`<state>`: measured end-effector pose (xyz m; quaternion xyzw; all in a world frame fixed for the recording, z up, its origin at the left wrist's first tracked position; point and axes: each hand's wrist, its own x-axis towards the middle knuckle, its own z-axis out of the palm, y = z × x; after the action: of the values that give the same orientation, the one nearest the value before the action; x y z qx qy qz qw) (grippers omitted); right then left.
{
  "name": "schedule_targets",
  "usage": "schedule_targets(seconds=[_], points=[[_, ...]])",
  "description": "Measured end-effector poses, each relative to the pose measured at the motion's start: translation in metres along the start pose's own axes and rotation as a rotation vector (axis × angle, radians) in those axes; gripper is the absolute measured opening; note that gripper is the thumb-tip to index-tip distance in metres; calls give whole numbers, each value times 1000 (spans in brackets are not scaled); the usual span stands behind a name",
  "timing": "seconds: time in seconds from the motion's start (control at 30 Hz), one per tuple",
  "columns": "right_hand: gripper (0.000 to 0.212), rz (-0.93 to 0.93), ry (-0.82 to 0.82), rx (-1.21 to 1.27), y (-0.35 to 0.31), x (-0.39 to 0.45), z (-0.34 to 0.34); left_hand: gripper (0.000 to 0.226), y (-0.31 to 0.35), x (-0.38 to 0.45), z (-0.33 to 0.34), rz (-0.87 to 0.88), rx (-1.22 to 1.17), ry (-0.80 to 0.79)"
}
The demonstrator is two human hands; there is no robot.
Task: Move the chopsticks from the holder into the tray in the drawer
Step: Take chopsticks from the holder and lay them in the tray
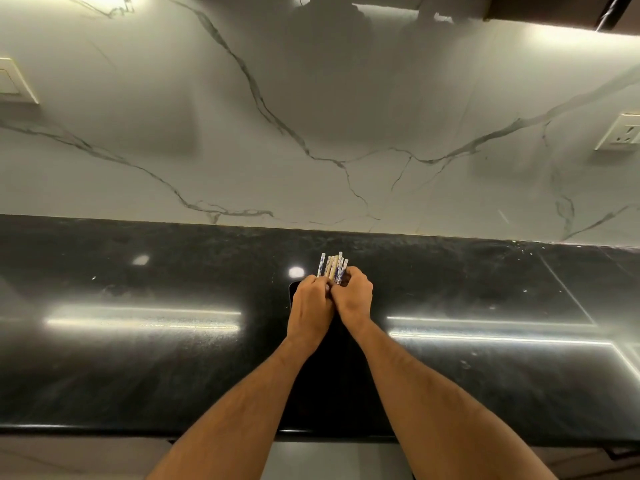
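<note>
A bundle of chopsticks (333,266), some wooden and some white with blue patterns, stands upright in a black holder (293,292) on the black counter. Only the holder's left rim shows behind my hands. My left hand (311,306) and my right hand (353,295) meet at the holder's top, fingers curled round the bundle from both sides. The chopstick tops stick out above my fingers. No drawer or tray is in view.
The glossy black counter (138,358) runs the full width, backed by a white marble wall (311,116). Wall sockets sit at the far left (14,81) and far right (623,131). The counter's front edge (86,430) is near the bottom.
</note>
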<state>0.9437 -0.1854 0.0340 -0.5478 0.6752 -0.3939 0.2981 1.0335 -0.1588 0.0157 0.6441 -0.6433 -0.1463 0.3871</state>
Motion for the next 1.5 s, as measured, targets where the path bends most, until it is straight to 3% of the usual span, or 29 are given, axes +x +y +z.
schedule_targets(seconds=[0.33, 0.6, 0.83, 1.17, 1.5], points=[[18, 3, -5, 32, -3, 2, 1, 18, -4, 6, 3, -62, -65, -33], [19, 56, -113, -22, -8, 11, 1, 13, -4, 8, 4, -80, -70, -17], [22, 186, -125, 144, -11, 14, 4, 14, 0, 4, 4, -55, -42, 5], [26, 232, -159, 162, -15, 17, 6, 15, 5, -1, -2, -79, -66, 28], [24, 181, -146, 97, -18, 19, 8, 17, 9, -2, -6, -160, -104, 37]])
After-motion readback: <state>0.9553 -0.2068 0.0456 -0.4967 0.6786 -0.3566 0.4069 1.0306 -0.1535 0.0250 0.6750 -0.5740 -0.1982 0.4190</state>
